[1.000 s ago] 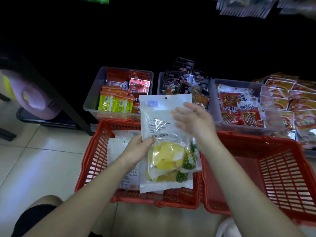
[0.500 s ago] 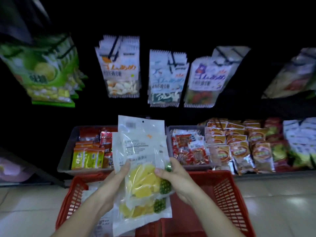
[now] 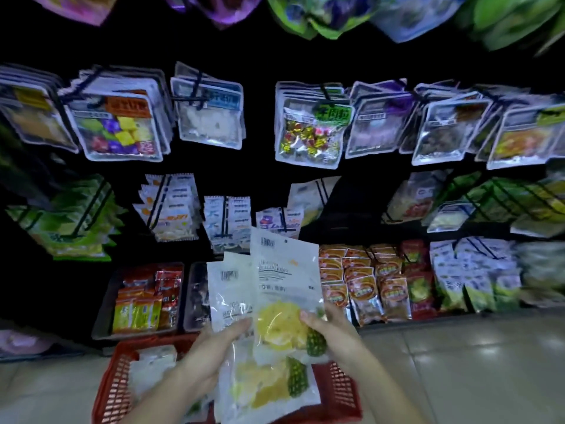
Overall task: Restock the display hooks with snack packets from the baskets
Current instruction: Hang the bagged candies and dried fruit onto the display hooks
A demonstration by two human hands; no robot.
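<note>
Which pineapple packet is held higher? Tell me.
The upper packet in the right hand: it overlaps and tops the lower packet in the left hand.

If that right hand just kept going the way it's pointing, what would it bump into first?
Its grip is on the front pineapple packet. Carried on up and leftward, the right hand would probably reach the white hanging packets first, though depth is unclear.

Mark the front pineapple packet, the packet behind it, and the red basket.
Front clear pineapple-slice packet (image 3: 286, 280), head view: white printed upper panel.
Rear clear pineapple-slice packet (image 3: 227, 296), head view: upper panel below barcode.
Red plastic mesh basket (image 3: 114, 384), head view: left wall.
</note>
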